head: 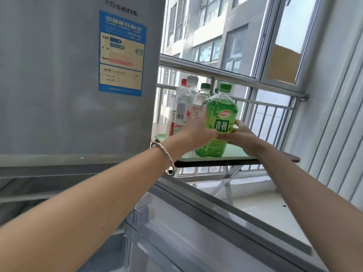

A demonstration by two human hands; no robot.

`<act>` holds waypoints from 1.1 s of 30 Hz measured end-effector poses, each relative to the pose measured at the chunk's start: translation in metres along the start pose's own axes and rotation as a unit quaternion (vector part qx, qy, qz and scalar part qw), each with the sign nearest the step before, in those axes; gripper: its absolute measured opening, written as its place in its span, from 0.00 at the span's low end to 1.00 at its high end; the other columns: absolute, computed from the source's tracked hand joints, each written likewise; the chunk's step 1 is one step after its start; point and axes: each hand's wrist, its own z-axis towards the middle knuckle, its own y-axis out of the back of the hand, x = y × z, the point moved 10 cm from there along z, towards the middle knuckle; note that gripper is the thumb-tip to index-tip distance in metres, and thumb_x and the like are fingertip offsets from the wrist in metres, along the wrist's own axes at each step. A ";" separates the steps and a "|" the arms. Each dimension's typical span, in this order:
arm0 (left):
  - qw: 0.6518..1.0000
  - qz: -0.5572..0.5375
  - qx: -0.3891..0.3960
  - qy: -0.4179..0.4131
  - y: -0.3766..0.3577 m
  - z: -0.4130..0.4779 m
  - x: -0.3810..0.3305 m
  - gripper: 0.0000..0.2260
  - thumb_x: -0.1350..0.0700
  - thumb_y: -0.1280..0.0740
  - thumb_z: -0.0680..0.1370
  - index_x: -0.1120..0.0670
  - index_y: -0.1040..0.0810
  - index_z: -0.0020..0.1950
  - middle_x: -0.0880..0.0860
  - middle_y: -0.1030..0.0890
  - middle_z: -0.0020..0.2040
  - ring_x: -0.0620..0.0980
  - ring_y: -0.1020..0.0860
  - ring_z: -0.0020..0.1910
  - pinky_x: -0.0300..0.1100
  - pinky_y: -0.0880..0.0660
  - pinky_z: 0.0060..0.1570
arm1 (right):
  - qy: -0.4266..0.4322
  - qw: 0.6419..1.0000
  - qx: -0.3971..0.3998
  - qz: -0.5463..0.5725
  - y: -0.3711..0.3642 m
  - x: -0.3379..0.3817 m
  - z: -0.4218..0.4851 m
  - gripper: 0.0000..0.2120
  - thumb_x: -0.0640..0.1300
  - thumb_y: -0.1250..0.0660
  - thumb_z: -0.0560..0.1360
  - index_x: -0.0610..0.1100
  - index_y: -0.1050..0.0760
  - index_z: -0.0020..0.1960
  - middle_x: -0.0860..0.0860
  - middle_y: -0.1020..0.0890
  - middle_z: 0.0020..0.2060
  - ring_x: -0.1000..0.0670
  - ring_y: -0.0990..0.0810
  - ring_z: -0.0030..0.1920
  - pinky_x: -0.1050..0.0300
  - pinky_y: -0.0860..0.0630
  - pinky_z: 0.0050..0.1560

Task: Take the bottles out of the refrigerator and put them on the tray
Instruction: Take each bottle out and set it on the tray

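— What is showing in the upper right of the frame?
— A window (225, 36) is filling it, and a grey building (214, 22) is standing outside. A brown cardboard piece (282, 64) is covering one pane.
— And in the middle?
— A steel railing (231, 75) is running across, and a folding table (275, 160) is standing below it.

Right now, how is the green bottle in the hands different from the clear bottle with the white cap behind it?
The green bottle holds bright green drink; the clear bottle looks colourless. The green bottle has a green cap, the clear bottle a white one. The left hand and right hand grip the green bottle; the clear bottle stands free, further back. Both are upright, capped plastic bottles over the pale green tray.
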 end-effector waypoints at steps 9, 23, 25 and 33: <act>0.995 0.093 -0.001 -0.038 -0.007 -0.009 0.002 0.31 0.60 0.34 0.77 0.56 0.44 0.78 0.57 0.34 0.73 0.57 0.32 0.70 0.50 0.33 0.70 | 0.004 0.999 -0.030 0.040 -0.009 -0.024 0.007 0.34 0.49 0.21 0.60 0.45 0.27 0.64 0.46 0.16 0.54 0.47 0.18 0.56 0.48 0.24 0.62; 0.985 0.171 -0.014 -0.001 0.054 -0.059 0.042 0.11 0.57 0.36 0.76 0.53 0.26 0.58 0.54 0.21 0.54 0.54 0.21 0.51 0.51 0.22 0.53 | 0.280 0.900 -0.194 -0.274 -0.096 0.086 -0.064 0.09 0.43 0.32 0.72 0.44 0.27 0.34 0.52 0.25 0.27 0.53 0.29 0.28 0.58 0.30 0.31; 0.981 0.190 -0.005 0.026 0.070 -0.075 0.062 0.06 0.54 0.36 0.76 0.52 0.26 0.51 0.53 0.20 0.51 0.54 0.21 0.50 0.49 0.22 0.51 | 0.280 0.902 -0.138 -0.299 -0.138 0.094 -0.068 0.12 0.46 0.33 0.72 0.48 0.29 0.30 0.54 0.27 0.25 0.53 0.30 0.27 0.57 0.32 0.31; 0.942 0.309 0.071 0.113 0.123 -0.148 0.175 0.10 0.55 0.37 0.77 0.57 0.19 0.53 0.58 0.17 0.56 0.58 0.20 0.57 0.44 0.25 0.53 | 0.251 0.896 0.088 -0.355 -0.313 0.079 -0.083 0.07 0.47 0.36 0.72 0.46 0.27 0.36 0.54 0.25 0.29 0.46 0.25 0.36 0.53 0.28 0.38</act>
